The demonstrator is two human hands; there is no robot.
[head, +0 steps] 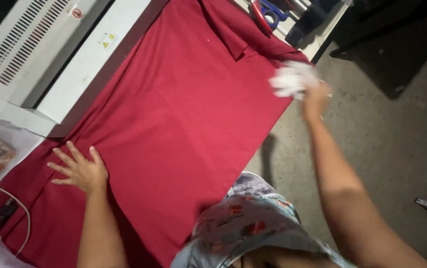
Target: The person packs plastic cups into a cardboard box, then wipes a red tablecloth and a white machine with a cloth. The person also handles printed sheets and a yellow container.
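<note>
The right hand, blurred at about two o'clock past the tabletop's edge, grips a crumpled white cloth, though how its fingers close on it is hard to make out. The left hand lies flat at about eight o'clock with fingers spread on the red polo shirt, which covers most of the tabletop. A white machine with vent slits is cut off at ten o'clock, blue-handled scissors at twelve o'clock, and grey concrete floor lies at three o'clock.
</note>
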